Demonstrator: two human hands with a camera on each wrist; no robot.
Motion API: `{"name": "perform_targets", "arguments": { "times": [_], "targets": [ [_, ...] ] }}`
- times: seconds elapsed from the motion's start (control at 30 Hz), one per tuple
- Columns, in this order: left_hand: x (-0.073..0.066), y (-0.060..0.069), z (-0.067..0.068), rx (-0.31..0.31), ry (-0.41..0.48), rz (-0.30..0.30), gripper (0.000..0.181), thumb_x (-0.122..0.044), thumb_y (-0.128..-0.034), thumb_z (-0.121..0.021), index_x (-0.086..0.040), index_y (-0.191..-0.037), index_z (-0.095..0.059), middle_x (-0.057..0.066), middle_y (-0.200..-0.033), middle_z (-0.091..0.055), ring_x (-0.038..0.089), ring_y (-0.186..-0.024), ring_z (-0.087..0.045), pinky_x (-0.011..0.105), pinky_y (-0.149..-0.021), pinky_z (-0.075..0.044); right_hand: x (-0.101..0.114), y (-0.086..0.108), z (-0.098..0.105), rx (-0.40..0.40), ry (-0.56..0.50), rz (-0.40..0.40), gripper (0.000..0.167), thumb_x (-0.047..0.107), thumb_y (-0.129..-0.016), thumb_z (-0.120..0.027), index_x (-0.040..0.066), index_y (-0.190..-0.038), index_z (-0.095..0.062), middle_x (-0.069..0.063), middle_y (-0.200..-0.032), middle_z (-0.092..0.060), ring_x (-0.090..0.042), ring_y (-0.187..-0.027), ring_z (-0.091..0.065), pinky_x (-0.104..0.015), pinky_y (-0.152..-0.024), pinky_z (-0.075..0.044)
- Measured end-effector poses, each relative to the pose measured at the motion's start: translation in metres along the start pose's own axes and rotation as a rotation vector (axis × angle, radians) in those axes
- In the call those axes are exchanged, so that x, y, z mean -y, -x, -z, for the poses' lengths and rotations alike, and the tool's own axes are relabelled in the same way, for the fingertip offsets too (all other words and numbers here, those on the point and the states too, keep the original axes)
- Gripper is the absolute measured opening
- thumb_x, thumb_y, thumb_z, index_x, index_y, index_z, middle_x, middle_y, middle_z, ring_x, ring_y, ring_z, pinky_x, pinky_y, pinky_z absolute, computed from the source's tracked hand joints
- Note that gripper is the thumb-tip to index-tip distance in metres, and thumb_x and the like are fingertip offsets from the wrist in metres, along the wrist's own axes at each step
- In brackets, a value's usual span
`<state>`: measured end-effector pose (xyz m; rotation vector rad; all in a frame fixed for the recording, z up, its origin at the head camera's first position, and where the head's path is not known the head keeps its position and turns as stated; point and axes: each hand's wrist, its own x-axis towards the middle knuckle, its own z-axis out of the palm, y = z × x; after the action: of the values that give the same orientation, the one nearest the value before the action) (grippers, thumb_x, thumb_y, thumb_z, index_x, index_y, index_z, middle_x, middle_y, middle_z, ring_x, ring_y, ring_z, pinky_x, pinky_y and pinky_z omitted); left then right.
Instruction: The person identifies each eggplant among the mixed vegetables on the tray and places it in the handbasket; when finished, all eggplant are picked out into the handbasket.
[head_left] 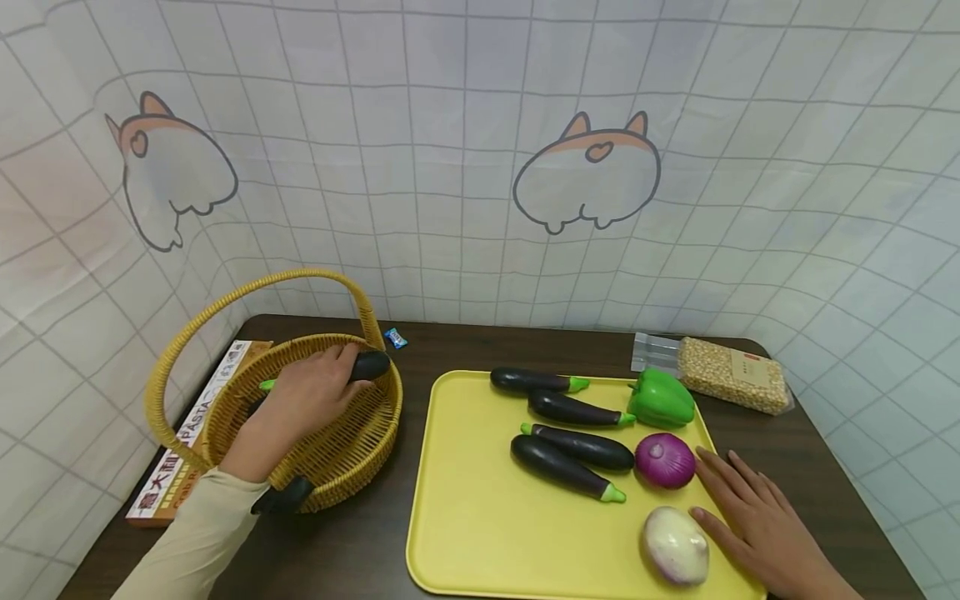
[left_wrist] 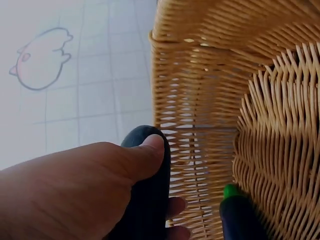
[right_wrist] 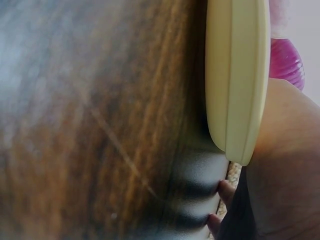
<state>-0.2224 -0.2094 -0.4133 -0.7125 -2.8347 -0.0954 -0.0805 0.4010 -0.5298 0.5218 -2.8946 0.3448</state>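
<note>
My left hand grips a dark eggplant inside the mouth of the wicker basket. In the left wrist view the thumb lies along this eggplant, and fingertips show on its far side. Another eggplant with a green stem lies in the basket, mostly hidden by my arm in the head view. My right hand rests with fingers extended at the right edge of the yellow tray, beside a purple onion and a pale, purple-tinged round vegetable.
Several eggplants and a green bell pepper lie on the tray. Behind it is a bag of pale kernels. A pasta box sits left of the basket, a small blue wrapper behind it. A tiled-pattern curtain encloses the table.
</note>
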Motion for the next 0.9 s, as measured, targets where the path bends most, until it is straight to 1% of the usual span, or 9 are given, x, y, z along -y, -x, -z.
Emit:
{"name": "perform_targets", "arguments": {
  "times": [0.1, 0.27, 0.43, 0.57, 0.63, 0.8, 0.9],
  "targets": [
    [0.004, -0.002, -0.001, 0.018, 0.003, 0.013, 0.049, -0.032, -0.1001, -0.077, 0.005, -0.125, -0.057, 0.019, -0.096, -0.065, 0.032, -0.075, -0.068, 0.047, -0.057, -0.053, 0.000, 0.000, 0.000, 0.003, -0.008, -0.002, 0.072, 0.039, -0.106, -0.065, 0.023, -0.168, -0.032, -0.006, -0.167, -0.037, -0.038, -0.157, -0.020, -0.053, -0.125, 0.003],
    [0.007, -0.003, -0.001, 0.074, 0.004, 0.046, 0.053, -0.033, -0.0993, -0.078, 0.007, -0.128, -0.057, 0.021, -0.098, -0.066, 0.035, -0.079, -0.068, 0.049, -0.057, -0.054, 0.001, 0.000, 0.000, -0.014, 0.005, 0.008, 0.071, 0.039, -0.106, -0.066, 0.022, -0.168, -0.034, -0.007, -0.166, -0.038, -0.038, -0.156, -0.022, -0.050, -0.125, 0.000],
    [0.009, -0.004, -0.006, 0.129, -0.015, 0.050, 0.058, -0.035, -0.0996, -0.077, 0.009, -0.133, -0.057, 0.024, -0.105, -0.067, 0.039, -0.087, -0.069, 0.053, -0.065, -0.056, 0.003, 0.000, 0.002, -0.014, 0.012, -0.002, 0.070, 0.040, -0.106, -0.065, 0.022, -0.167, -0.036, -0.007, -0.166, -0.039, -0.039, -0.156, -0.023, -0.053, -0.125, -0.001],
    [0.011, -0.005, -0.010, 0.132, -0.014, 0.044, 0.055, -0.034, -0.0979, -0.079, 0.008, -0.129, -0.060, 0.025, -0.105, -0.068, 0.040, -0.089, -0.069, 0.054, -0.070, -0.056, 0.002, -0.001, 0.002, -0.007, 0.014, -0.008, 0.069, 0.041, -0.106, -0.065, 0.021, -0.166, -0.037, -0.008, -0.165, -0.039, -0.040, -0.155, -0.024, -0.057, -0.125, -0.003],
    [0.011, -0.005, -0.011, 0.143, 0.002, 0.051, 0.053, -0.033, -0.0967, -0.081, 0.007, -0.125, -0.062, 0.024, -0.105, -0.067, 0.040, -0.090, -0.068, 0.054, -0.070, -0.056, 0.002, -0.001, 0.001, -0.010, 0.015, -0.007, 0.069, 0.041, -0.106, -0.065, 0.020, -0.166, -0.038, -0.008, -0.165, -0.039, -0.041, -0.154, -0.025, -0.058, -0.124, -0.004],
    [0.012, -0.004, -0.012, 0.215, 0.048, 0.090, 0.054, -0.035, -0.0953, -0.082, 0.007, -0.123, -0.063, 0.024, -0.105, -0.064, 0.040, -0.092, -0.064, 0.054, -0.069, -0.055, 0.002, 0.000, 0.001, -0.015, 0.015, -0.004, 0.069, 0.041, -0.106, -0.065, 0.020, -0.166, -0.038, -0.008, -0.165, -0.039, -0.041, -0.155, -0.025, -0.057, -0.125, -0.004],
    [0.015, -0.004, -0.015, 0.235, 0.052, 0.103, 0.056, -0.036, -0.0947, -0.082, 0.007, -0.125, -0.062, 0.025, -0.108, -0.062, 0.040, -0.092, -0.063, 0.053, -0.068, -0.054, 0.001, -0.001, 0.001, -0.018, 0.017, 0.002, 0.070, 0.040, -0.105, -0.065, 0.021, -0.167, -0.037, -0.007, -0.166, -0.039, -0.039, -0.156, -0.023, -0.052, -0.125, -0.001]
  ]
}}
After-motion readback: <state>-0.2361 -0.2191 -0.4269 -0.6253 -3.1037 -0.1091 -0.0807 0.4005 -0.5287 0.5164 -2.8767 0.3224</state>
